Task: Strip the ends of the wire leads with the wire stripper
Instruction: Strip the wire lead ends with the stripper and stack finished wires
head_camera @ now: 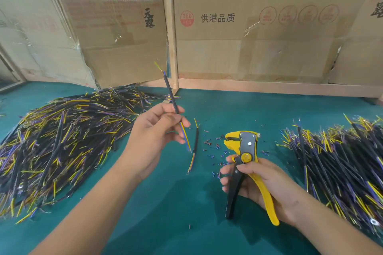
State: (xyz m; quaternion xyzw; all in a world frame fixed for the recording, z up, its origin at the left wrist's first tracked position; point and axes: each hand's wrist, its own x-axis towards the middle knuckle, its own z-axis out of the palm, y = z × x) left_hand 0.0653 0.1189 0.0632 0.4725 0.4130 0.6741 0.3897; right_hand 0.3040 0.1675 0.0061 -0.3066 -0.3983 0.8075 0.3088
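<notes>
The left hand (157,128) pinches a black-sheathed wire lead with yellow and blue cores (176,109) mid-length, tilted, so its lower core ends point toward the tool. The right hand (255,180) wraps around the handles of the yellow and black wire stripper (244,151), whose jaws stand open, probably ready to receive those ends above the green table mat (186,203)

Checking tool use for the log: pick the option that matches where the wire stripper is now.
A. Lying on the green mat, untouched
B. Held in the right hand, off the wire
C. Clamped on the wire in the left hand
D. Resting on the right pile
B: the right hand grips the wire stripper by its handles, apart from the wire that the left hand holds.
</notes>
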